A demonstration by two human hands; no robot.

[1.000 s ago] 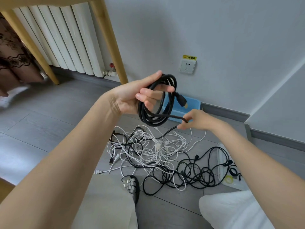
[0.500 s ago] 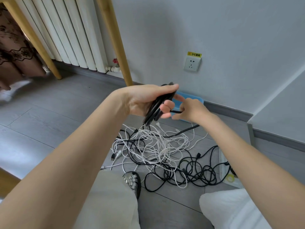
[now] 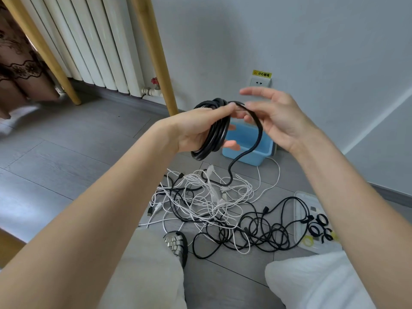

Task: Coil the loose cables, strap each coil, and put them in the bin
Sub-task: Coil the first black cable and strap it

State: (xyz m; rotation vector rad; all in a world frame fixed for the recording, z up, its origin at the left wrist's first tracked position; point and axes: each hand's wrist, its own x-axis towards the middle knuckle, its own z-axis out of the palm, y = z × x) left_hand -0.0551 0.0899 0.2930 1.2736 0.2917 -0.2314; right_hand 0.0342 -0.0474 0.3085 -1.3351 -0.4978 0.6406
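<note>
My left hand grips a thick black cable coil, fingers curled through its loops. The cable's free end arcs over the top of the coil, then hangs down to the floor. My right hand pinches that free strand between thumb and a finger near the coil's top, other fingers spread. Behind the hands, a blue bin stands on the floor by the wall. A tangle of white and black loose cables lies on the floor below.
A clear tray holding several black straps and yellow rings sits on the floor at right. My sandalled foot and knees are near the pile. A wooden table leg, a radiator and a wall socket stand behind.
The coil has turned from edge-on to showing its loops. My right hand has risen and laid another length of cable over the coil's top. The view has shifted closer.
</note>
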